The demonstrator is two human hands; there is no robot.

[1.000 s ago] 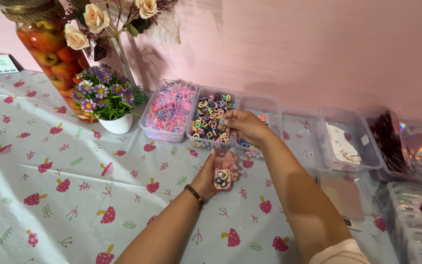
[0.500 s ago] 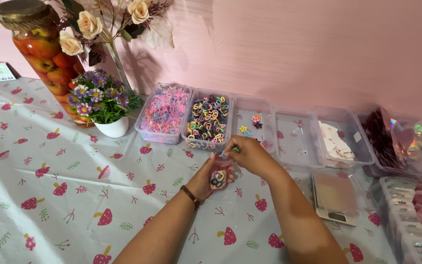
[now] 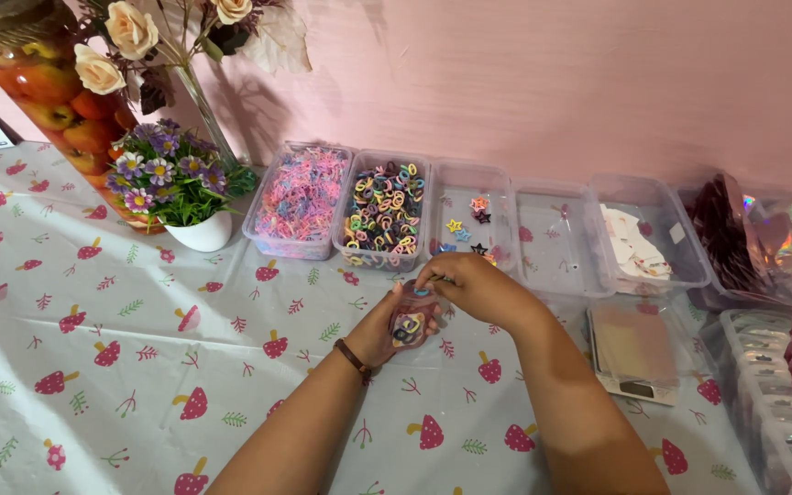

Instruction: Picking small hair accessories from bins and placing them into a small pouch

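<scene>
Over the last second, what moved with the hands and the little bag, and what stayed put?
The right hand drew back from the tray of mixed-colour hair ties and came down to the mouth of the small clear bag. The left hand kept holding the bag upright off the table. The trays, the flower pot and the small scale stayed in place.
</scene>
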